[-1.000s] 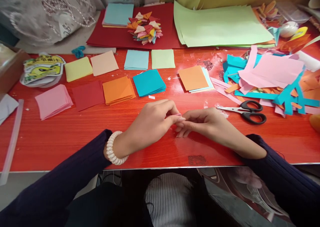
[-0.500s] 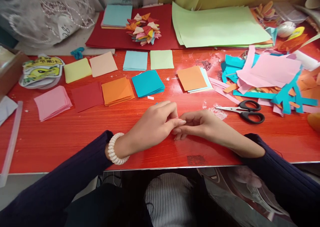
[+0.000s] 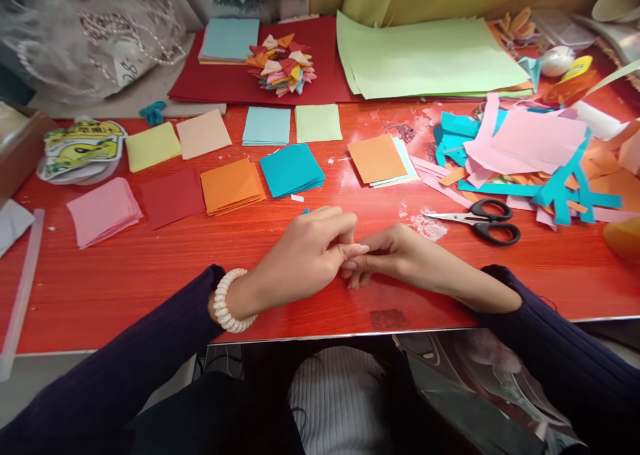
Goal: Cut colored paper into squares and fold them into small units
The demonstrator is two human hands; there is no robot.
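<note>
My left hand, with a white coil band on its wrist, is closed in a pinch, thumb against bent fingers. Its tips meet those of my right hand, which is also closed. What lies between the fingers is hidden. A small blue tip, likely paper, peeks out behind my left knuckles. Beyond that hand lie stacks of blue paper squares and orange paper squares. Black-handled scissors rest to the right of my right hand, blades pointing left.
Dark red squares and pink squares lie left. Paper scraps are heaped at right. Behind are a folded paper ring, green sheets and a plastic bag. The red table's front edge runs below my arms.
The view has shifted slightly, moving the table items a little. My fingertips have drawn closer together, and more of the blue tip shows behind my left hand.
</note>
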